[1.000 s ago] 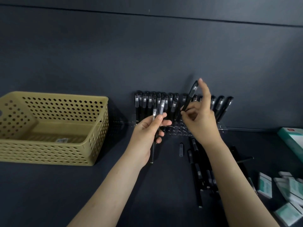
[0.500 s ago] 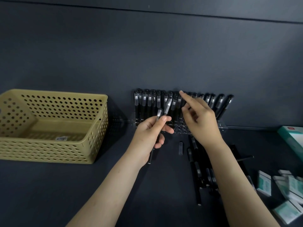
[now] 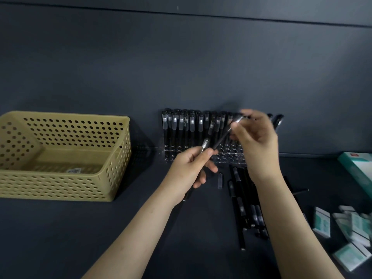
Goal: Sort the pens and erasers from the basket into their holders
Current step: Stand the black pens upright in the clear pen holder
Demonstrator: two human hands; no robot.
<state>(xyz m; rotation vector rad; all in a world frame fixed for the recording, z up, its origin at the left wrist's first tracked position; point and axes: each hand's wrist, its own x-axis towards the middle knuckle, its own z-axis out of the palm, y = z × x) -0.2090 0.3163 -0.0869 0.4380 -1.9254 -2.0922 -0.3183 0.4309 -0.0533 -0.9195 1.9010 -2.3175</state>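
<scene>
Head view: the left hand [image 3: 189,168] grips a black pen [image 3: 205,142] in curled fingers, just in front of the clear pen holder [image 3: 227,157] at the far wall. The right hand [image 3: 257,141] is blurred. It pinches a second pen [image 3: 225,135], tilted across the standing pens [image 3: 181,125]. Loose pens [image 3: 239,208] and erasers [image 3: 322,222] lie at the near right, and the yellow basket [image 3: 64,178] stands at the left.

The right hand [image 3: 255,143] has taken a pen [image 3: 224,136] from the left hand [image 3: 189,168] — lifting it away.

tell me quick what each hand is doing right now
Left hand: holding a black pen.
Right hand: pinching a second pen near its upper end.
</scene>
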